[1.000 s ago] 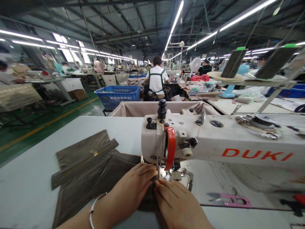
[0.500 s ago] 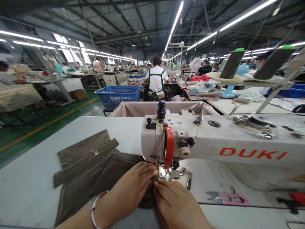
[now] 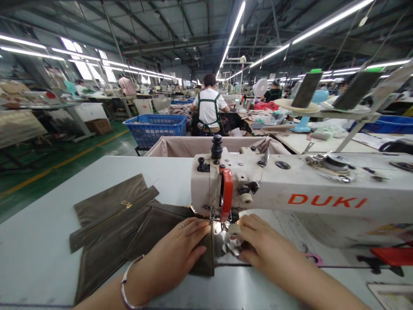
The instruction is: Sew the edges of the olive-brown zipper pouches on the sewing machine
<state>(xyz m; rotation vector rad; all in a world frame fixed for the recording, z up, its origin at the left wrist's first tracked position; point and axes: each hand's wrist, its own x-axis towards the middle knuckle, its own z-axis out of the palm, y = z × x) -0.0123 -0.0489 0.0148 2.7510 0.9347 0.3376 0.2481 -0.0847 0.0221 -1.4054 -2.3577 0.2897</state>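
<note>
A white sewing machine [image 3: 290, 189] marked DUKI stands on the pale table [image 3: 38, 241]. Olive-brown fabric panels [image 3: 109, 232] with a brass zipper lie to its left, one edge reaching under the needle. My left hand [image 3: 174, 254], with a ring and a silver bangle, lies flat with fingers stretched out on the fabric just left of the presser foot [image 3: 226, 226]. My right hand [image 3: 258, 241] is to the right of the foot, fingers curled down onto the metal needle plate [image 3: 230, 245]; what its fingertips grip is hidden.
Pink thread snips [image 3: 314, 258] lie on the table behind my right forearm. A beige cloth bin [image 3: 180, 146] sits behind the machine, a blue basket [image 3: 155, 127] beyond it. A person in a white shirt and green apron [image 3: 209, 107] works with their back to me.
My right hand left the fabric's near edge and moved right and forward to the needle plate beside the presser foot. My left hand stayed flat on the fabric. The view tilted slightly.
</note>
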